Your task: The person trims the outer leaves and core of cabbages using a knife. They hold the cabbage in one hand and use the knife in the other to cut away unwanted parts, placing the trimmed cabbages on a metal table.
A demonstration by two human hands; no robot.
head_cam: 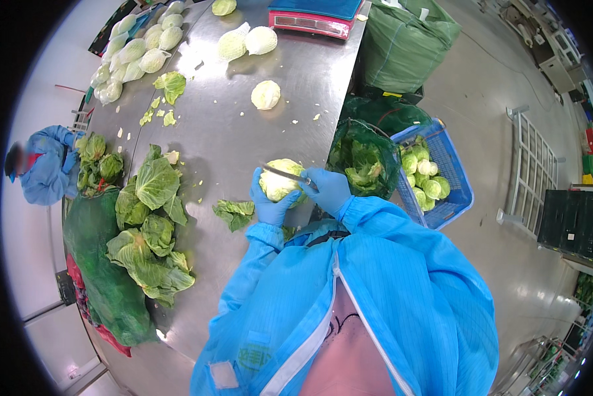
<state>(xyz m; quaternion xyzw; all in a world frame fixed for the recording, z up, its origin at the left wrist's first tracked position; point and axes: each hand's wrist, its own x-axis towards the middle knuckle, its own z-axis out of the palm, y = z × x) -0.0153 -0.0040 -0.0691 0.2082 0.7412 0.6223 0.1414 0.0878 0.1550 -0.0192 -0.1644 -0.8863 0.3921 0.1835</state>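
My blue-gloved left hand (270, 207) cups a trimmed pale cabbage head (280, 181) from its left and near side, close to the table's right edge. In my right hand (330, 189), also gloved, is a knife (282, 173) whose blade lies across the top of that cabbage. Whether the edge is cutting in cannot be told. A loose green cabbage leaf (234, 214) rests on the steel table (227, 143) left of my left hand. Farther up stands another trimmed cabbage (266, 95).
Untrimmed cabbages (150, 232) and a green mesh sack (103, 267) lie at left, near a co-worker (46, 163). Net-wrapped cabbages (138, 54) and a red scale (311, 24) are at the back. A leaf-filled mesh bag (363, 163) and a blue crate (457, 198) of cabbages stand right.
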